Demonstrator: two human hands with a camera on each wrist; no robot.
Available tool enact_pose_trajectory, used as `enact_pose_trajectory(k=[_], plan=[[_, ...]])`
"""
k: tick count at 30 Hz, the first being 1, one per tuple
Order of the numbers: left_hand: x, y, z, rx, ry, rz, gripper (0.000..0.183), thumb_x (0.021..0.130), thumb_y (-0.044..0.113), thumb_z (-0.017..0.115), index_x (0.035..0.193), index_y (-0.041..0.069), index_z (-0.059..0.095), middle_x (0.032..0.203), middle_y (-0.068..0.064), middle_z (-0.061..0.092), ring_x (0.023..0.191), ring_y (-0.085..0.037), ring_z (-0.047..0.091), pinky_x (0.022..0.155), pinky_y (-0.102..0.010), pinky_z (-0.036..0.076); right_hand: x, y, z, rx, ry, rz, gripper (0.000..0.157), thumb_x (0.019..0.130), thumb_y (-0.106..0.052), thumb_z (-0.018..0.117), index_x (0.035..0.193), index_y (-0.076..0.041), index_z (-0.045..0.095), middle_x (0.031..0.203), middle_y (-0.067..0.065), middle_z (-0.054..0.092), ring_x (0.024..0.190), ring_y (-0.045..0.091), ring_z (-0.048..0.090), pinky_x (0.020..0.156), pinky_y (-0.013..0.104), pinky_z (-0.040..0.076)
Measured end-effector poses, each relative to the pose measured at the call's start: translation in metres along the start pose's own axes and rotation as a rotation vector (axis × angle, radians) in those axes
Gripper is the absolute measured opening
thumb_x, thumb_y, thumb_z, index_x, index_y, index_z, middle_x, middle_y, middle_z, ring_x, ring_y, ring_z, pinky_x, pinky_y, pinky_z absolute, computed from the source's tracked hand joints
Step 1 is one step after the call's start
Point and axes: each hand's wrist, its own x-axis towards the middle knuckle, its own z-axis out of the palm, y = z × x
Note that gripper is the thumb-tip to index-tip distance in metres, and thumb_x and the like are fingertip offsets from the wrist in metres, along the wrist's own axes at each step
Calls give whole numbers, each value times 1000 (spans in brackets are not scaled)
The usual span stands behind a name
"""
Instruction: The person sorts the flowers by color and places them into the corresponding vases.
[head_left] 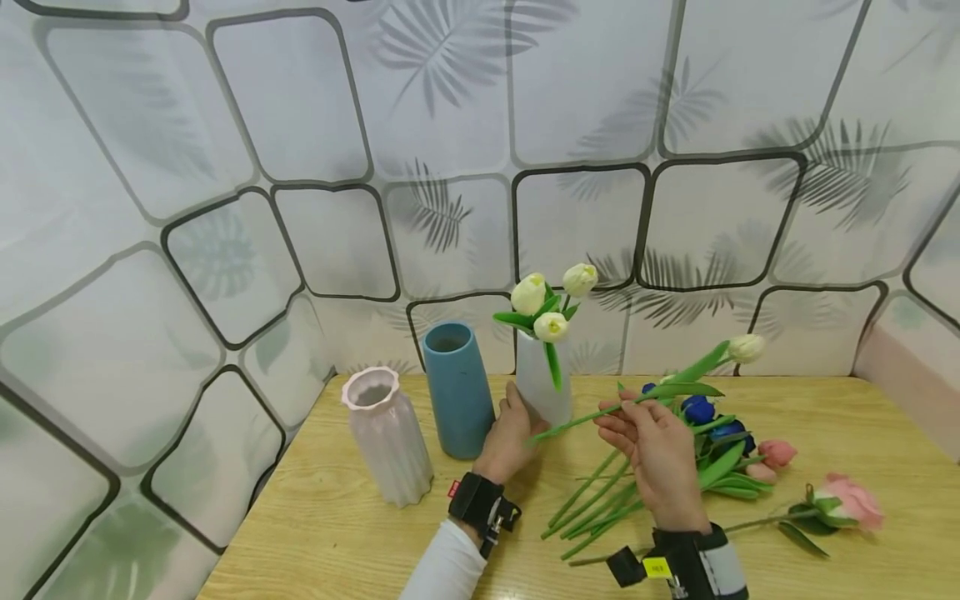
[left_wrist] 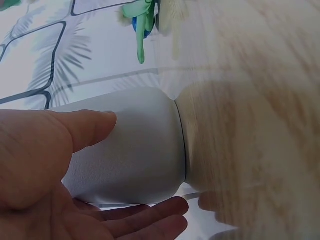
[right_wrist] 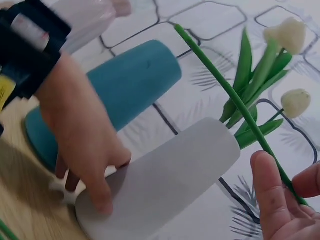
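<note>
My left hand (head_left: pixel 507 440) holds the lower part of a white vase (head_left: pixel 543 392), its thumb (left_wrist: pixel 92 127) along one side and the fingers round the other. Three white tulips (head_left: pixel 551 327) with green leaves stand in that vase. To its right, my right hand (head_left: pixel 662 457) pinches the green stem of another white tulip (head_left: pixel 746 348). This tulip slants, bloom up to the right and stem end down to the left. In the right wrist view the stem (right_wrist: pixel 235 97) passes in front of the vase mouth and its leaves.
A blue vase (head_left: pixel 459 396) stands left of the left hand, with a pale pink fluted vase (head_left: pixel 392 446) farther left. Under and beyond the right hand lie several green stems (head_left: pixel 600 508), blue flowers (head_left: pixel 699 408) and pink flowers (head_left: pixel 777 452). A pink rose (head_left: pixel 851 502) lies at the right.
</note>
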Motion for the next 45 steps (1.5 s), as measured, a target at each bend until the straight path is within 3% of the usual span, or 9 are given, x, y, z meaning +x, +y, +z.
enact_pose_trajectory(k=[4,8,15,19,23,29,38,41,45], plan=[[0,-1,1,-9,11,-5,83,97,17,65,151,-15,11,136,-43,39,106,-53,59,79,-56,53,-1,5,8,-67,119,-182,21,105,-11,49,122,2,50,99,2,71,86,14,72,78,27,58],[2,-1,2,2,15,-18,84,96,18,66,151,-14,12,136,-42,40,108,-52,59,82,-55,53,-1,16,12,-148,184,-485,23,103,-8,52,119,9,53,103,11,70,87,14,73,76,28,58],[4,-3,4,5,11,-23,83,97,18,65,151,-14,11,139,-42,39,111,-52,58,85,-54,53,5,34,16,-306,213,-1008,19,95,15,51,111,22,58,107,21,70,95,11,71,79,22,56],[5,-3,4,-22,14,-18,86,97,16,65,153,-12,6,139,-43,38,112,-51,58,83,-53,53,7,34,21,-346,126,-1185,17,97,13,50,111,21,55,121,13,68,110,11,67,90,22,53],[6,-4,3,-60,4,1,88,97,13,64,153,-12,2,140,-44,34,110,-53,57,80,-53,53,7,31,26,-382,34,-1243,23,103,-1,48,113,20,50,131,6,63,120,12,61,98,23,49],[7,-5,7,-39,26,23,90,95,13,67,153,-12,3,138,-43,35,104,-54,58,78,-54,53,16,25,35,-514,74,-1287,28,104,-14,51,116,10,59,126,12,67,118,8,62,96,20,49],[5,-7,6,-59,42,47,85,95,11,68,151,-10,8,135,-40,39,106,-52,58,82,-54,53,47,20,43,-659,-6,-1051,33,98,8,53,129,4,61,127,19,65,118,12,60,98,12,43],[6,-8,6,-67,42,45,84,94,11,68,152,-8,10,135,-38,39,108,-50,59,83,-52,53,54,16,45,-751,-33,-1004,27,100,4,51,125,7,61,116,21,67,102,23,65,89,17,47],[8,-9,7,-70,37,28,83,94,12,69,152,-5,11,136,-35,40,110,-48,59,85,-51,53,63,6,52,-968,-27,-1031,11,100,3,49,101,7,60,82,19,59,73,33,60,65,40,49]])
